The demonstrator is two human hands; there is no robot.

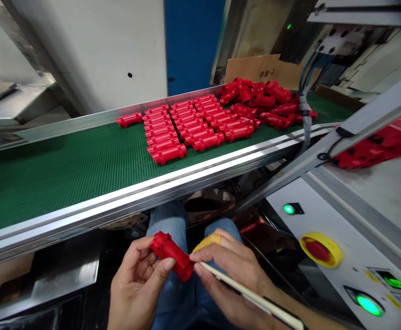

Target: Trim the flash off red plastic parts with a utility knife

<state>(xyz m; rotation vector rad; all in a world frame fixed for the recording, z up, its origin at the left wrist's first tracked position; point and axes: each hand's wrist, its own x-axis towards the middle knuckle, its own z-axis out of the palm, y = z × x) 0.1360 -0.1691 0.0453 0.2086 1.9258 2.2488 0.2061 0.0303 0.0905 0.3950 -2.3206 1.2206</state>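
Observation:
Low in the view, over my lap, my left hand [138, 279] grips a red plastic cylinder part [173, 255] between thumb and fingers. My right hand [231, 275] is closed on a thin cream-coloured tool [251, 295], its tip touching the right end of the red part. A yellow band [210, 241] sits on one right finger. On the green conveyor belt [56, 174] above lie several rows of the same red parts [186, 126], with a loose heap of red parts [265, 103] further right.
The belt's metal rail [145, 192] runs across just above my hands. A control panel at right carries a red emergency button [319, 250] and green lit buttons [368, 305]. More red parts [382, 142] lie behind a slanted frame. A cardboard sheet [258, 68] stands behind the heap.

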